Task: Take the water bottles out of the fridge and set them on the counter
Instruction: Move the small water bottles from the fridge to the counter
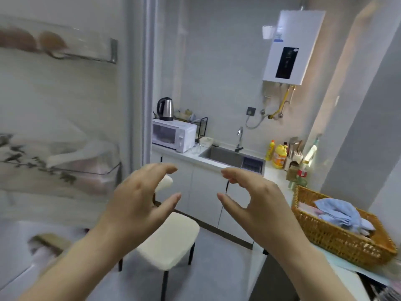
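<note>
From where I stand, the open fridge door (pixel 65 105) fills everything left of the sink (pixel 223 156). Its clear shelves are smeared by blur, and I cannot make out a water bottle in them. The counter (pixel 276 173) runs from the sink's left round to its right and on toward the person. A pale chair (pixel 171 242) stands on the floor in front of the sink. A wicker basket (pixel 338 237) of blue cloth sits on the counter to the sink's right.

Both hands are raised in front of the sink, apart from each other, fingers loosely curved and holding nothing. The left hand (pixel 138 200) is nearer the fridge door, and the right hand (pixel 260 203) is nearer the basket. A small bottle with a red label (pixel 302 173) stands right of the sink, just beyond the basket. Whether it holds water I cannot tell.

The step looks like reaching for a bottle. I would face the shelves left of the sink squarely and wrap the fingers round the bottle's body rather than its cap. Then lift it clear of the shelf rail before pulling it out, and set it on bare counter right of the sink, well back from the edge.
</note>
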Demonstrator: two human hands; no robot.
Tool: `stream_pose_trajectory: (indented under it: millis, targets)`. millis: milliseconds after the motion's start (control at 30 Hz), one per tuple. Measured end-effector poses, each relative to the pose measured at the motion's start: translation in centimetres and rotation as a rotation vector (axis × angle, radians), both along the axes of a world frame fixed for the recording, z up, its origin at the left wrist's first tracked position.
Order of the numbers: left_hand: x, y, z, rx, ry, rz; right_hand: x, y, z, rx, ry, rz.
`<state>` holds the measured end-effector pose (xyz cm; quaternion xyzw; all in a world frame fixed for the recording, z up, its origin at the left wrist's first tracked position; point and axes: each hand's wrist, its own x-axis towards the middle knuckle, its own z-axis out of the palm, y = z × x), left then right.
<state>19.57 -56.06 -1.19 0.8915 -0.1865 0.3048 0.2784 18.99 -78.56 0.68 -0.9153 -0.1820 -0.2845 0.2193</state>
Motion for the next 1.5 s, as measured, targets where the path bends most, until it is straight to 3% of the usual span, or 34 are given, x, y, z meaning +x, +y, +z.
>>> stream_pose_trajectory:
  millis: [567, 900, 1500]
  targets:
    - [-2.5, 16.7, -1.1, -0.049, 0.075, 0.742, 13.2, 22.6, -0.4, -0.095, -0.011, 0.659]
    - [-7.1, 24.5, -2.3, 0.027, 0.16, 1.116, 13.3, 35.5, -1.8, -0.101, 0.045, 0.993]
    - [-11.0, 46.5, -2.6, 0.074, 0.174, 1.216, 9.5, 59.0, -2.9, -0.176, 0.054, 1.0]
